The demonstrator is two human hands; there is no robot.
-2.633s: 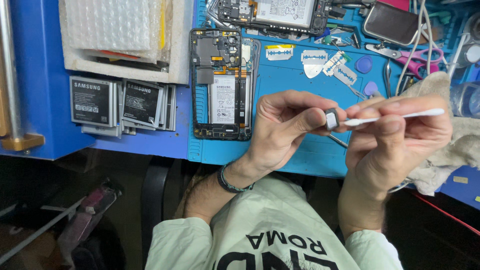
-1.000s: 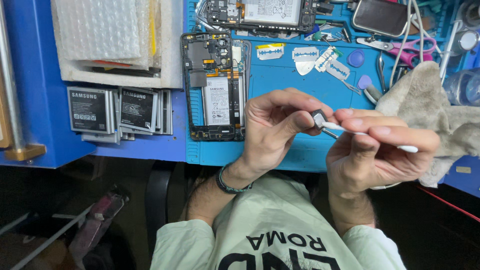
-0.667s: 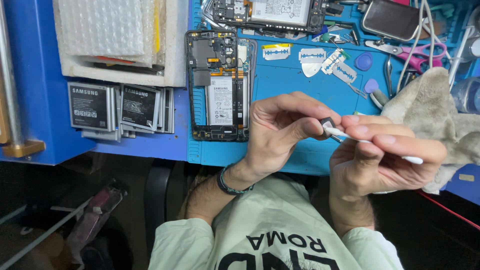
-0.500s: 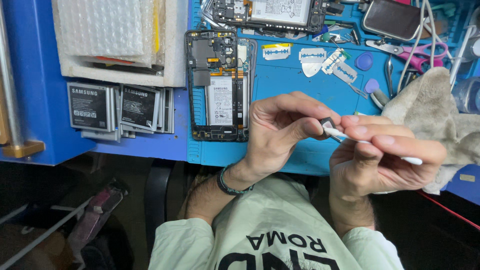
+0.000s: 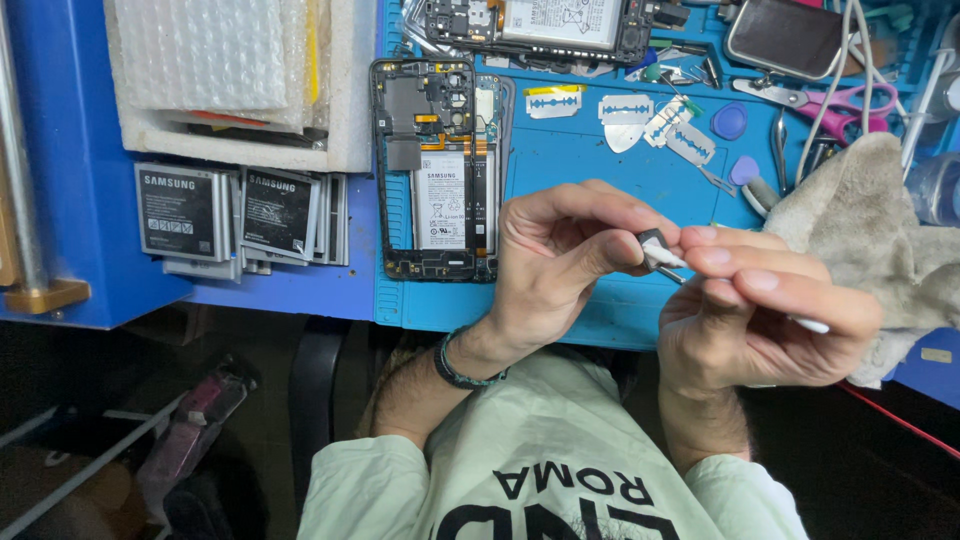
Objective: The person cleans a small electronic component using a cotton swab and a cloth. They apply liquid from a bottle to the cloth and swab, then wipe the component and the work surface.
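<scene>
A small grey part [image 5: 653,243] sat pinched between the thumb and fingers of the left hand [image 5: 560,262], held in the air just off the near edge of the worktop [image 5: 590,180]. The right hand [image 5: 755,315] was closed around a thin white stick [image 5: 672,262], whose tip touched the part; the stick's other end showed past the fingers on the right. Both hands were close together, fingertips almost meeting.

Behind the left hand an opened phone [image 5: 437,170] lay flat on the blue mat, back cover off, battery showing. A second opened phone [image 5: 540,22] lay along the far edge. Razor blades [image 5: 625,108] and blue picks [image 5: 730,120] lay scattered toward the far right, beside pink-handled scissors [image 5: 850,100]. A grey cloth [image 5: 880,230] was bunched at the right edge, just behind the right hand. At the left, a row of batteries [image 5: 240,215] stood near a foam tray [image 5: 240,90] with bubble wrap.
</scene>
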